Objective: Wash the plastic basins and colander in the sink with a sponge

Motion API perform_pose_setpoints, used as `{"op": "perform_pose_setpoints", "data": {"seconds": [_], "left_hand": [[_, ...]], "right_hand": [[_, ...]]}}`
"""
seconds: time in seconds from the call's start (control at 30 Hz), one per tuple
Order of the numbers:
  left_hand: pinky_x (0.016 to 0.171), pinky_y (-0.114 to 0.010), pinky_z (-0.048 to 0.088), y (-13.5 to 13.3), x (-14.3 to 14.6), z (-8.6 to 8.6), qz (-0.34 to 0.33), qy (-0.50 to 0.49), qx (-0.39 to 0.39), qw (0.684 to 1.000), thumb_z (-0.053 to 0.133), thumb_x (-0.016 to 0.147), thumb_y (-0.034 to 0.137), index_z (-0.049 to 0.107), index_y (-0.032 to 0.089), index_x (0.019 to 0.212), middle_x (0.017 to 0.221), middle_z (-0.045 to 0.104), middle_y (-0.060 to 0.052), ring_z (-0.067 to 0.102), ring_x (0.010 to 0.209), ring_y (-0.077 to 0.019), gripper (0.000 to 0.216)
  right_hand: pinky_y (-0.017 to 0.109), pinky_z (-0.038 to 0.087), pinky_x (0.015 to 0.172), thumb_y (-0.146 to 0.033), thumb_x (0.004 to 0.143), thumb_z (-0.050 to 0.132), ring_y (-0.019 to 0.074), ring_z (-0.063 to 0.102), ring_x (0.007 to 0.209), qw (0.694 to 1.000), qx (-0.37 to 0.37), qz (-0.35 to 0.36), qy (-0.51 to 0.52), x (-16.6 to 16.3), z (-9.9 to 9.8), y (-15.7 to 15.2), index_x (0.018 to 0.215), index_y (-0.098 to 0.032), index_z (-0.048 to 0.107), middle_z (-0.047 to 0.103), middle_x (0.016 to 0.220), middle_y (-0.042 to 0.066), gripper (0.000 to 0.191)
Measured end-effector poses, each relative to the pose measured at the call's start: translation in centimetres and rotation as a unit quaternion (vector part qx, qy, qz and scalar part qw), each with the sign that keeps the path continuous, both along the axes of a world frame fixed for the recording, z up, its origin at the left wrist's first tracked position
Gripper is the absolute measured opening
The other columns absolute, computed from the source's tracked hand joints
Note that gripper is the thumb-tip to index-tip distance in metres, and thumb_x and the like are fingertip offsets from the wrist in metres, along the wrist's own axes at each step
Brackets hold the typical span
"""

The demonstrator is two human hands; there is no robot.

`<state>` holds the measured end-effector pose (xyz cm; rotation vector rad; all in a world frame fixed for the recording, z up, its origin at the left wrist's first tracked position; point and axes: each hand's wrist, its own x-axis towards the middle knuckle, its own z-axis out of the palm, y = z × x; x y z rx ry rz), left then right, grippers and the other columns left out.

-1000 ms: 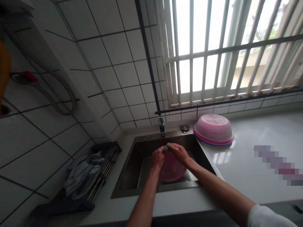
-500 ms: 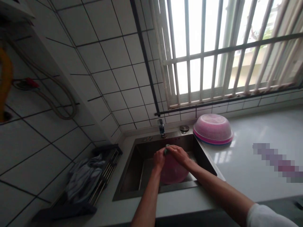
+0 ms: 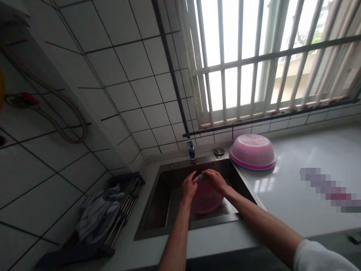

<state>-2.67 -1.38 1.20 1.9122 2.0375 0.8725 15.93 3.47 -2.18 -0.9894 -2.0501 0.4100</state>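
Note:
A pink plastic basin (image 3: pixel 207 201) stands tilted inside the steel sink (image 3: pixel 153 210). My left hand (image 3: pixel 189 185) is at the basin's far left rim, its fingers bent around the edge. In the fingers of my right hand (image 3: pixel 214 180) is a small green scouring pad (image 3: pixel 202 177), pressed against the basin's upper rim. Part of the pad is hidden by the right fingers. Behind the basin rises the chrome faucet (image 3: pixel 191 151).
An upside-down pink strainer basket (image 3: pixel 252 150) rests on the white counter (image 3: pixel 293 150) right of the sink. The drain stopper (image 3: pixel 219 152) lies behind it. To the left, a grey cloth (image 3: pixel 98 214) hangs over a dark rack (image 3: pixel 128 210). Barred window (image 3: pixel 254 64) ahead.
My hands have drawn a little apart at the basin's rim, the right one moving slightly right with the green pad. The view has shifted slightly.

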Motion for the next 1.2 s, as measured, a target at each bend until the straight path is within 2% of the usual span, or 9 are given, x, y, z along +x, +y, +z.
{"op": "perform_pose_setpoints", "data": {"seconds": [0.13,0.3,0.43,0.67,0.77,0.83,0.93,1.13,1.2], "left_hand": [[0.104,-0.033,0.053,-0.3,-0.3,0.4,0.017,0.006,-0.048,0.999,0.060,0.095,0.017,0.065,0.035,0.142,0.133,0.074,-0.004,0.071,0.121,-0.0239,0.050],[0.104,-0.033,0.054,-0.5,-1.8,0.5,0.110,-0.040,0.022,0.993,0.058,0.097,0.017,0.065,0.029,0.143,0.137,0.071,-0.006,0.071,0.121,-0.0240,0.048],[0.104,-0.029,0.053,-0.2,-1.8,0.1,0.066,-0.044,0.043,0.996,0.055,0.095,0.011,0.074,0.030,0.129,0.131,0.075,-0.001,0.071,0.120,-0.0201,0.044],[0.103,-0.028,0.054,-0.6,-0.6,0.3,-0.016,-0.017,0.009,1.000,0.057,0.096,0.017,0.079,0.034,0.117,0.126,0.077,0.004,0.072,0.117,-0.0178,0.035],[0.109,-0.026,0.050,-0.7,-1.1,0.7,0.029,-0.046,0.071,0.996,0.052,0.094,0.009,0.075,0.031,0.126,0.135,0.073,0.002,0.067,0.124,-0.0149,0.045],[0.110,-0.027,0.049,-0.6,-1.7,0.6,0.074,-0.067,0.093,0.991,0.050,0.093,0.007,0.073,0.028,0.130,0.136,0.072,-0.001,0.067,0.126,-0.0160,0.048],[0.105,-0.029,0.052,-0.3,-2.2,0.0,0.097,-0.081,0.029,0.992,0.054,0.090,0.004,0.073,0.025,0.130,0.129,0.076,-0.004,0.071,0.120,-0.0193,0.050],[0.113,-0.029,0.046,-0.1,-0.4,-0.9,-0.061,-0.028,0.001,0.998,0.066,0.085,0.006,0.070,0.031,0.135,0.139,0.071,-0.002,0.066,0.129,-0.0183,0.056],[0.106,-0.032,0.052,-0.3,-0.2,-0.5,-0.037,-0.014,-0.036,0.999,0.061,0.094,0.016,0.075,0.035,0.128,0.130,0.076,-0.002,0.070,0.121,-0.0214,0.041]], "right_hand": [[0.030,0.053,0.097,-0.010,0.090,0.060,0.0214,0.072,0.105,0.998,0.019,0.048,-0.028,-1.4,0.5,-0.5,0.120,-0.025,0.075,0.078,0.115,0.006,0.036],[0.035,0.058,0.087,-0.019,0.091,0.062,0.0257,0.076,0.095,0.993,-0.065,-0.081,0.055,2.7,-0.6,1.5,0.117,-0.023,0.076,0.081,0.106,0.007,0.030],[0.034,0.057,0.087,-0.017,0.093,0.058,0.0261,0.076,0.096,0.992,-0.048,-0.108,0.040,3.0,-1.2,1.3,0.120,-0.022,0.074,0.080,0.108,0.008,0.032],[0.029,0.056,0.092,-0.010,0.091,0.058,0.0212,0.074,0.099,0.998,0.029,0.006,-0.049,-1.4,0.0,-0.4,0.119,-0.023,0.074,0.079,0.112,0.007,0.034],[0.033,0.056,0.095,-0.013,0.093,0.057,0.0238,0.074,0.108,0.998,0.012,-0.050,0.020,0.3,0.1,0.5,0.126,-0.023,0.071,0.077,0.121,0.008,0.037],[0.033,0.057,0.088,-0.016,0.093,0.058,0.0255,0.076,0.099,0.992,-0.038,-0.111,0.044,2.3,-0.2,1.2,0.122,-0.024,0.074,0.080,0.109,0.008,0.034],[0.032,0.056,0.081,-0.017,0.090,0.061,0.0267,0.076,0.091,0.987,-0.075,-0.140,0.031,4.1,-0.8,1.6,0.115,-0.023,0.076,0.081,0.098,0.008,0.030],[0.029,0.054,0.091,-0.011,0.093,0.057,0.0214,0.072,0.099,0.999,0.011,-0.009,-0.039,0.1,-0.5,-0.3,0.111,-0.023,0.075,0.077,0.108,0.006,0.028],[0.027,0.053,0.094,-0.010,0.092,0.057,0.0199,0.071,0.100,0.997,0.026,0.034,-0.059,-1.2,-0.2,-0.6,0.114,-0.023,0.074,0.077,0.107,0.005,0.030]]}}
